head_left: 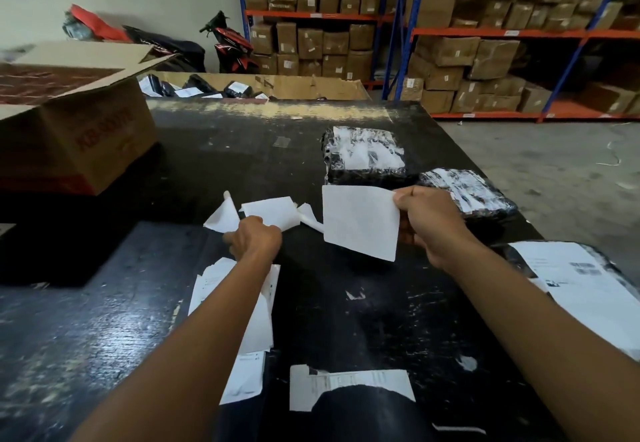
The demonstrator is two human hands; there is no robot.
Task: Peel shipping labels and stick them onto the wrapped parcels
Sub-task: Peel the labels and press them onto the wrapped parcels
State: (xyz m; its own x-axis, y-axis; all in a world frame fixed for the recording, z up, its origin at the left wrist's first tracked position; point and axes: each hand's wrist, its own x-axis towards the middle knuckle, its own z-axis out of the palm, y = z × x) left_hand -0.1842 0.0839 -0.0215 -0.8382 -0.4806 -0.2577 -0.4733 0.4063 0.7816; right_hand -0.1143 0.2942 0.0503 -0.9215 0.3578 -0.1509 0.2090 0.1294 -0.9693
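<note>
My right hand (429,223) pinches the upper right corner of a white shipping label (360,221), held blank side toward me above the black table (346,320). My left hand (254,237) is closed on crumpled white backing paper (266,213) a little to the left. Two black wrapped parcels lie beyond: one (365,155) with a label on top, and a smaller one (467,193) just behind my right hand, also labelled. A stack of labels (249,320) lies under my left forearm.
An open cardboard box (76,136) stands at the left. Behind the table a large carton (294,86) holds several black labelled parcels. A big labelled parcel (581,282) lies at the right edge. Torn label remains (349,384) stick near the front. Shelves of boxes (467,43) fill the back.
</note>
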